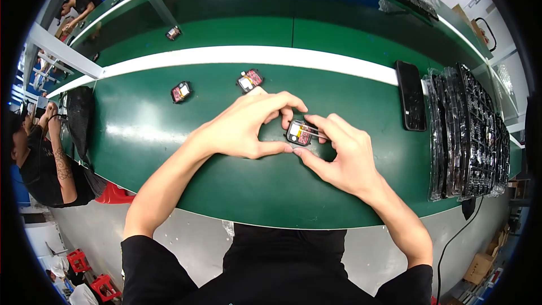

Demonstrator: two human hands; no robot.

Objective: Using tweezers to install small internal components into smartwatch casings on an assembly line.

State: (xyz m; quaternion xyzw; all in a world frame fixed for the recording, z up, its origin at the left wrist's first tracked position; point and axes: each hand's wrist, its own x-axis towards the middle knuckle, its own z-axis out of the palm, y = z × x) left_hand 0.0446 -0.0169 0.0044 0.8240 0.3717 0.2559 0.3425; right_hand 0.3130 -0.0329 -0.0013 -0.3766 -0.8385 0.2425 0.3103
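Note:
A small black device case (297, 139), open on top like a watch body without its cover, sits just above the green table in front of me. White, yellow and reddish inner parts show in it. My left hand (243, 127) is closed around its left side, thumb at the near edge and fingers at the far edge. From the right, my right hand (347, 149) is curled in with thumb and forefinger close to the case. It grips slim metal tweezers (312, 130), whose tips reach over the yellow part. Fingers partly hide the case's rim.
Similar open cases lie beyond my left hand: one close (249, 81), one farther left (181, 92). A black phone (411, 96) and stacked black trays in clear plastic (468, 133) stand at right. A white rail (248, 55) crosses behind. At left, a person (48, 158) sits by a black bag (77, 121).

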